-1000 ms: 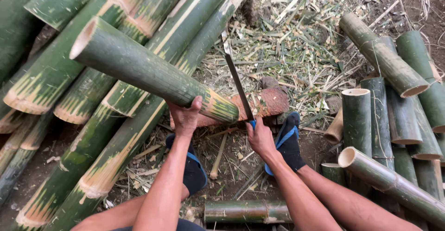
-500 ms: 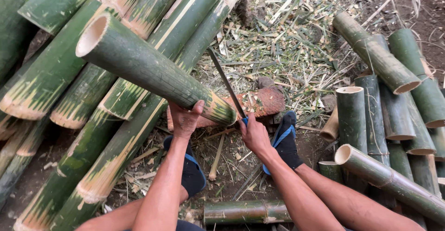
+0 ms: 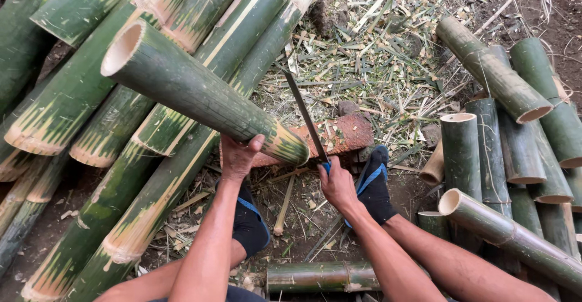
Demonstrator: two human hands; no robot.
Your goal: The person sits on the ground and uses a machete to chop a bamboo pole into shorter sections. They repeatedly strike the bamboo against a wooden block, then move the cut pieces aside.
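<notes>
- A green bamboo section [image 3: 200, 93] is being propped, tilted, on a reddish block [image 3: 342, 137].
- Its lower end is being gripped by the left hand [image 3: 238, 156].
- Just beside that end, a long blade [image 3: 305, 117] is being clasped by the right hand [image 3: 337, 185].

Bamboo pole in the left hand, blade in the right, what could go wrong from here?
1. The left hand grips the bamboo pole close to the end where the blade stands; a glancing stroke could reach its fingers.
2. The pole is propped at a tilt on the wooden block and might roll or slip.
3. Both feet sit near the block, in the path of a slipping blade.
</notes>
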